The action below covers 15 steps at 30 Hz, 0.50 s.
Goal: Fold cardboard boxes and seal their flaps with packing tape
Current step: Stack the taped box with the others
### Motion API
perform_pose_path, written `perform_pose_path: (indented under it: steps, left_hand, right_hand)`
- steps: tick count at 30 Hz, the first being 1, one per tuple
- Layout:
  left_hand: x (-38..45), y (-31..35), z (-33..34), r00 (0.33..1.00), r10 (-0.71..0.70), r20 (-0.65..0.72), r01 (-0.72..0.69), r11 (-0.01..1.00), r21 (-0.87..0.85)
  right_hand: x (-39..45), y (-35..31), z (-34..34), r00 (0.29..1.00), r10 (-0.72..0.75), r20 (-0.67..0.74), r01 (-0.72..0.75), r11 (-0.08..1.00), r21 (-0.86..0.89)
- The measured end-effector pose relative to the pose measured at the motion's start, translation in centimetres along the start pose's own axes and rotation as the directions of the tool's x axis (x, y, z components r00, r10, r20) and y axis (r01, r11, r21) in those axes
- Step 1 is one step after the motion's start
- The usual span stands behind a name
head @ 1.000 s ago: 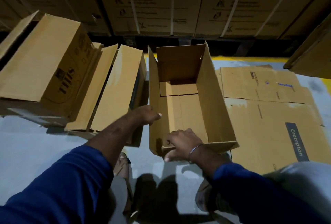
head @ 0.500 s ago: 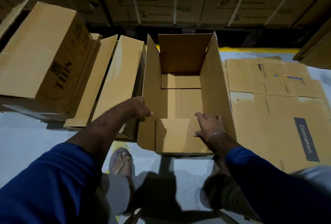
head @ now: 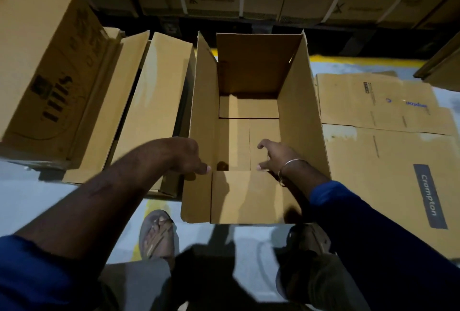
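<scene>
Since half a second ago the right hand [head: 275, 155] has lifted off the near flap [head: 246, 196] and reached deeper into the open box [head: 204, 101], while that flap now lies folded inward. Its fingers are spread and loosely bent, holding nothing, hovering over the box's floor beside the right wall, a thin bangle [head: 288, 166] on the wrist. Meanwhile the left hand [head: 185, 155] sits at the near left corner, fingers curled over the left wall's edge; whether it truly pinches the cardboard cannot be told. Standing upright on the grey floor [head: 29, 193], the box sits straight ahead of the person, between both arms. To its right, touching or nearly so, lie flat sheets [head: 388, 161] printed "Crompton" on a dark strip, with the same name upside down in blue farther back. Left of it stand other boxes [head: 49, 69] with blurred, unreadable dark marks.
</scene>
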<state>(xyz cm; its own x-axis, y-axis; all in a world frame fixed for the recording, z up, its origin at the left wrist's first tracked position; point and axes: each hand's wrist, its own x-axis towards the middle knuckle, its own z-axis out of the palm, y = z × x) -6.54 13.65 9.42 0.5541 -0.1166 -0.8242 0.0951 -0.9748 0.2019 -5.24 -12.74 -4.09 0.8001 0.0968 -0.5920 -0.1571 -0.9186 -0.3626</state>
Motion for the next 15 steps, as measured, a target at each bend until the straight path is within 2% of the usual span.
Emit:
perform_pose_path:
  steps: [3,6,8,10,12,15]
  left_hand:
    - [-0.3,0.3,0.0,1.000,0.002,-0.001,-0.002,1.000,0.021]
    - [-0.3,0.4,0.0,1.000,0.001,0.001,-0.001,0.999,0.047]
    - [-0.2,0.1,-0.1,1.000,-0.001,0.004,0.001,0.998,0.063]
    - [-0.1,-0.1,-0.3,1.000,-0.011,0.005,0.011,0.994,0.113]
    - [0.0,0.0,-0.3,0.999,-0.032,0.020,0.028,0.984,0.174]
    - [0.2,-0.2,-0.3,0.999,-0.044,0.010,0.042,0.980,0.194]
  right_hand:
    - [2.4,-1.2,-2.1,0.976,-0.083,-0.200,0.091,0.995,0.032]
    - [5.8,-2.4,-5.5,0.881,-0.221,-0.417,0.169,0.973,-0.158]
    - [8.2,-3.8,-8.2,0.813,-0.289,-0.505,0.181,0.950,-0.253]
    - [10.6,-5.2,-10.8,0.787,-0.271,-0.554,0.155,0.957,-0.247]
    - [12.8,-6.0,-13.5,0.797,-0.213,-0.565,0.093,0.968,-0.234]
    - [15.4,-6.3,-17.4,0.833,-0.164,-0.528,-0.020,0.945,-0.326]
